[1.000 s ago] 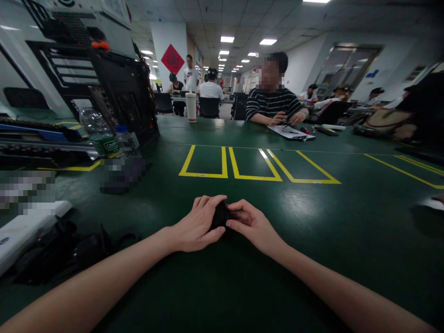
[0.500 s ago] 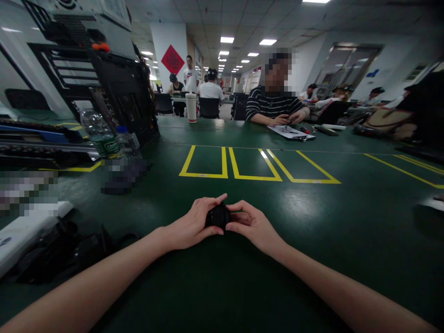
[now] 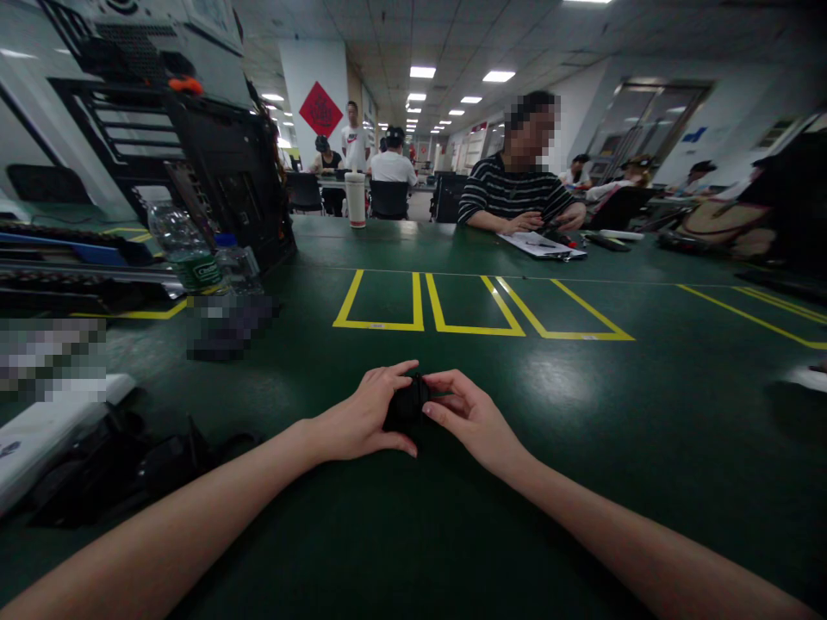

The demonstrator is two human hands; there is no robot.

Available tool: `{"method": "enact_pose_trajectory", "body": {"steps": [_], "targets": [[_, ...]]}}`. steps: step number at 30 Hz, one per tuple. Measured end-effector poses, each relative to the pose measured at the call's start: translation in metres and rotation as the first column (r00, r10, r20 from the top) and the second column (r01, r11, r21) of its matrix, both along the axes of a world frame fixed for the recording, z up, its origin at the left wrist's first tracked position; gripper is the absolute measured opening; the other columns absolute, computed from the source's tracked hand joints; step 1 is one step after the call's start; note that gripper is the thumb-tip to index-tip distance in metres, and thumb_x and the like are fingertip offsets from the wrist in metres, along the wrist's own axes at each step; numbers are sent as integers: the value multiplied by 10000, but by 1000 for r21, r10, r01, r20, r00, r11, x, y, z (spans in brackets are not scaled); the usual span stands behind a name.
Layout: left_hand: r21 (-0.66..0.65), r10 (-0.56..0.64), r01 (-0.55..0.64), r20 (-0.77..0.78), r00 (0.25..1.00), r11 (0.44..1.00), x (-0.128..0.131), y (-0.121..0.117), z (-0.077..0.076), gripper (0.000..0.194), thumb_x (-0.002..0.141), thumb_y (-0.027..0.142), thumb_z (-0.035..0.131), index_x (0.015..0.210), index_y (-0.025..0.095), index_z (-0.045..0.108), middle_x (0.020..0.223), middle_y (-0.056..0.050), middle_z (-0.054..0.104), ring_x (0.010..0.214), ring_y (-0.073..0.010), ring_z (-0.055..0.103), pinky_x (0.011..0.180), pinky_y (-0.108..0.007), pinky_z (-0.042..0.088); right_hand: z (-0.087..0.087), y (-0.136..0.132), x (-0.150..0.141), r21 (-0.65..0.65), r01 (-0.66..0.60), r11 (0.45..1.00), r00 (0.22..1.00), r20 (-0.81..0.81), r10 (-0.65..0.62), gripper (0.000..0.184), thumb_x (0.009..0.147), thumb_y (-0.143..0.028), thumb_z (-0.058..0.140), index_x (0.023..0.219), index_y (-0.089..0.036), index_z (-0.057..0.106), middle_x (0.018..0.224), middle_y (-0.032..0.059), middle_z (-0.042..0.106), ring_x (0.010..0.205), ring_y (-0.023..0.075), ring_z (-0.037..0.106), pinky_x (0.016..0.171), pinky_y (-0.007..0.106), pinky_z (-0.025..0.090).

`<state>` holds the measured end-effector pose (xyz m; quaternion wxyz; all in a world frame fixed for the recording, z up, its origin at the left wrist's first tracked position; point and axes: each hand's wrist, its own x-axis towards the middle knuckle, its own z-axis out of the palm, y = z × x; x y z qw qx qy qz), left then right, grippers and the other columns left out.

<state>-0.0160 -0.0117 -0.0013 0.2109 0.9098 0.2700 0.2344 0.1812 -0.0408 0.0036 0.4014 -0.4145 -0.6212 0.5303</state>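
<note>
A small black cylinder [image 3: 406, 406] with a ringed edge lies between my two hands, close to the green table top; its dark surface hides the finer details. My left hand [image 3: 365, 415] cups it from the left, the fingers over its far side and the thumb standing a little off its near side. From the right, my right hand [image 3: 470, 419] pinches the rim at the cylinder's right end between thumb and fingertips.
Yellow tape outlines [image 3: 475, 330] mark the green table [image 3: 413, 534] beyond my hands. To the left are black parts [image 3: 155, 456], a white box [image 3: 65, 430], plastic bottles [image 3: 184, 245] and a computer case [image 3: 226, 172]. Across the table sits a person in a striped top [image 3: 510, 194] by a clipboard [image 3: 543, 245].
My left thumb has come away from the cylinder and moved nearer to me. The right thumb has shifted up along the rim. The cylinder has turned slightly. The person opposite has moved their head and hands.
</note>
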Motion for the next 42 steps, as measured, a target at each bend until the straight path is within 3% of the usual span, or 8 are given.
{"method": "enact_pose_trajectory", "body": {"steps": [4,9,15,19,26,31,36,42], "targets": [[22,52,-51,-71,996,998,4,-3,0,666,745,385,583,1261,228,192,1363,-115,231,1173,-266,319,937,-476,297,2,-2,0,-43,15,999,999,38,-13,345,706,-238,606,1017,-203,461,1004,41,559,903,174,587,800,357,492],[49,114,-108,-121,986,993,9,-5,2,769,765,380,554,1326,215,54,1341,-126,261,1109,-268,377,918,-473,305,-2,2,-1,-38,1,999,999,43,0,261,714,-254,594,951,-192,505,968,27,582,888,172,596,803,353,490],[61,153,-147,-113,982,987,11,-5,1,726,758,363,555,1310,191,117,1336,-129,259,1135,-273,353,928,-460,280,-4,6,-1,11,14,1000,998,66,-15,251,720,-265,588,955,-201,528,985,22,574,876,157,589,790,339,489],[67,185,-181,-63,981,981,14,-4,-3,758,736,344,583,1305,204,101,1280,-116,352,1101,-263,377,908,-449,292,-4,8,1,39,26,999,999,28,-28,199,750,-285,548,926,-193,547,948,23,578,901,157,566,818,347,466],[163,158,-143,-80,984,976,16,-4,-1,675,723,238,590,1269,238,194,1221,-80,407,1088,-266,350,910,-440,263,-2,8,2,-38,-67,997,996,-61,64,265,705,-207,600,941,-209,479,971,12,566,884,152,587,799,335,492],[188,144,-125,-91,985,974,15,-5,1,652,735,228,568,1269,228,196,1240,-81,375,1103,-264,320,923,-434,249,-1,6,1,157,-35,987,997,78,23,285,689,-171,612,947,-206,498,956,16,544,913,159,560,850,352,465],[198,92,-68,-113,989,978,13,-8,6,712,718,388,580,1278,203,182,1263,-97,339,1122,-278,293,943,-443,219,-5,4,1,323,-1,946,984,167,-56,256,678,-183,625,916,-220,537,963,18,503,930,166,524,850,343,462],[160,96,-76,-121,988,984,11,-11,10,585,796,357,493,1273,211,188,1266,-92,334,1132,-256,296,953,-431,220,-6,1,1,130,-52,990,996,74,42,285,702,-206,607,962,-233,496,971,3,539,917,156,566,831,326,476]]}}
